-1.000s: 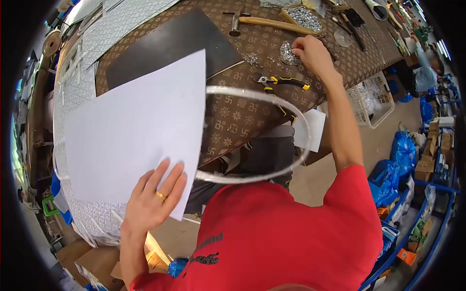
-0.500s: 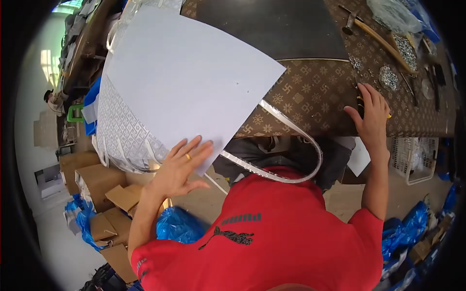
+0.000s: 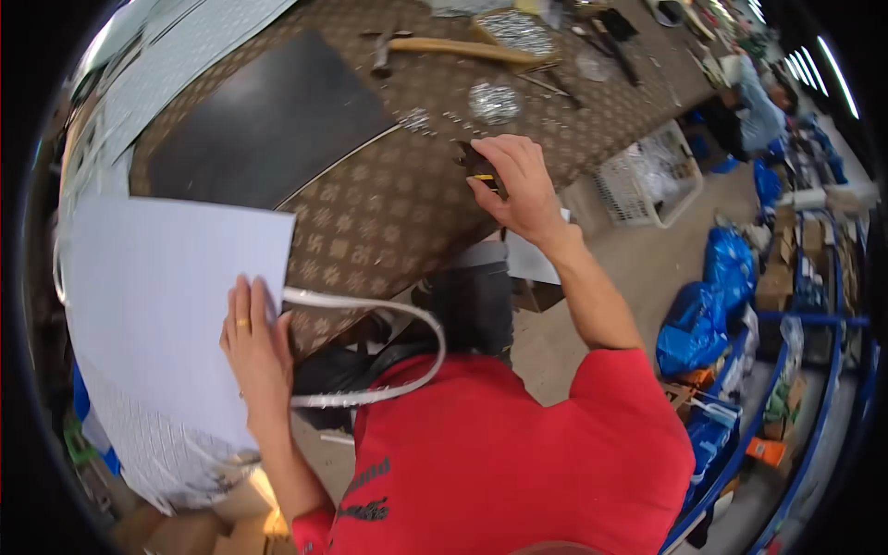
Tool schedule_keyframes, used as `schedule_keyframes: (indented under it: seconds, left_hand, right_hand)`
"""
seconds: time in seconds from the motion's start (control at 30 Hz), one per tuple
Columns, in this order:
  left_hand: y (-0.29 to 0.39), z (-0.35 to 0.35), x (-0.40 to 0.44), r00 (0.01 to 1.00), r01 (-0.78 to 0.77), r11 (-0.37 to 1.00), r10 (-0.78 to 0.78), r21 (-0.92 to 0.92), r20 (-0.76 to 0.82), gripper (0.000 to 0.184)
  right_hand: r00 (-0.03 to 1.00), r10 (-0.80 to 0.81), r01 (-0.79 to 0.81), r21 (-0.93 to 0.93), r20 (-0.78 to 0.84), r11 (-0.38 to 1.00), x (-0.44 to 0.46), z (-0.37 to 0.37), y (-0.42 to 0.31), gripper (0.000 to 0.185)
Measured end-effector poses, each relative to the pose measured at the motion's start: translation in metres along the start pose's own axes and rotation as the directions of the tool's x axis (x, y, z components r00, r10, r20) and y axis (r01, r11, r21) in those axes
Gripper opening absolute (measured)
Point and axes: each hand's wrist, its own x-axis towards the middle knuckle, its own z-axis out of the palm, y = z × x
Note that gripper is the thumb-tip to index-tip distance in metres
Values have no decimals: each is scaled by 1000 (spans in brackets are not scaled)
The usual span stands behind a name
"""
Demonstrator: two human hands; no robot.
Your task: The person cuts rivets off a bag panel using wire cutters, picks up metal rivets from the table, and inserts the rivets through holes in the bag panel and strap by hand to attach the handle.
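**White sheet (image 3: 157, 296) under one palm, pliers (image 3: 484, 178) in the other hand**

The sheet lies at nine o'clock, over patterned silvery material (image 3: 162, 435). The left hand (image 3: 254, 347) rests flat near its right edge, fingers straight and together, gripping nothing, probably to stop it sliding. It looks smooth and plain; a shiny whitish strap (image 3: 338, 301) loops from that edge toward the lap. Toward twelve, the right hand's (image 3: 527, 190) fingers curl round the yellow-marked pliers, holding them as far as I can tell. Beyond, metal bits (image 3: 493, 104) and a hammer (image 3: 453, 45) sit, I'd guess, for easy reach.
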Motion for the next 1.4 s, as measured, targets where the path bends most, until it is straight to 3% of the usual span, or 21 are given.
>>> schedule_keyframes:
  seconds: [0.07, 0.1, 0.2, 0.27, 0.3, 0.37, 0.4, 0.5, 0.53, 0.63, 0.67, 0.73, 0.9, 1.0, 1.03, 1.07, 1.1, 1.13, 1.17, 1.27, 1.4]
  left_hand:
    - [-2, -12, 2, 1000, 8, 999, -7, -36, 25, 55]
    - [-4, -17, 1, 997, 45, 998, -42, -51, 60, 54]
    - [-3, -16, -10, 996, 56, 998, -57, 16, 75, 50]
    - [-3, -7, -15, 999, 2, 988, -7, 155, 34, 45]
    - [-3, -4, -18, 999, -7, 987, 2, 159, 32, 45]
    - [-2, 5, -25, 1000, 26, 984, -24, 176, -15, 45]
    - [-1, 9, -28, 998, 47, 982, -41, 184, -38, 45]
    - [-5, 23, -33, 993, 59, 979, -36, 197, -115, 42]
    - [-6, 24, -33, 988, 64, 977, -33, 204, -152, 41]
    - [-4, 19, -31, 987, 81, 982, -56, 171, -148, 39]
    - [-4, 17, -31, 988, 84, 984, -61, 155, -144, 38]
    - [-6, 15, -32, 990, 75, 985, -54, 158, -131, 38]
    - [-1, 10, -28, 991, 67, 988, -49, 141, -126, 37]
    - [-2, 7, -30, 989, 74, 988, -56, 132, -136, 38]
    - [-1, 8, -30, 988, 71, 989, -52, 126, -142, 38]
    - [-1, 9, -30, 988, 63, 991, -46, 118, -146, 39]
    - [-1, 10, -30, 989, 58, 992, -41, 112, -145, 39]
    - [-3, 12, -31, 988, 51, 992, -33, 114, -153, 39]
    - [-5, 13, -31, 987, 41, 992, -21, 117, -162, 40]
    - [-6, 14, -30, 986, 13, 993, 6, 115, -164, 41]
    - [-8, 12, -31, 988, 10, 993, 8, 116, -154, 41]
  right_hand:
    - [970, 153, -131, 120, -190, 984, 0, -7, 5, 45]
    - [911, 300, -272, 135, -282, 953, 1, -13, 14, 43]
    - [577, 691, -623, 313, -435, 717, 3, -34, 60, 41]
    - [526, 702, -697, 229, -479, 679, -4, -43, 117, 40]
    - [518, 704, -700, 233, -485, 676, -7, -44, 145, 40]
    - [512, 667, -788, 13, -542, 615, -7, -42, 190, 40]
    - [511, 667, -788, 14, -543, 616, -5, -39, 199, 40]
    - [656, 609, -748, -275, -446, 604, 6, -28, 212, 33]
    - [657, 609, -746, -271, -444, 608, 8, -25, 209, 33]
    - [815, 320, -510, -335, -483, 792, 22, -20, 166, 27]
    - [815, 324, -510, -330, -480, 794, 29, -16, 153, 27]
    - [773, 632, -634, -71, -50, 770, 35, -10, 132, 20]
    - [847, 527, -521, -297, -64, 800, 28, 17, 141, 15]
    - [699, 711, -713, 10, -74, 701, 25, 12, 141, 14]
    - [703, 708, -709, 7, -75, 705, 23, 8, 139, 14]
    - [643, 760, -677, 538, 98, 503, 18, 2, 136, 13]
    - [635, 719, -483, 871, 282, 85, 11, -4, 131, 13]
    - [684, 602, -188, 897, 412, -400, 2, -11, 126, 13]
    - [678, 614, -183, 902, 403, -391, -3, -17, 116, 13]
    - [806, 433, -76, 796, 403, -600, -6, -23, 78, 13]
    - [831, 380, -66, 750, 406, -658, -8, -32, 56, 16]
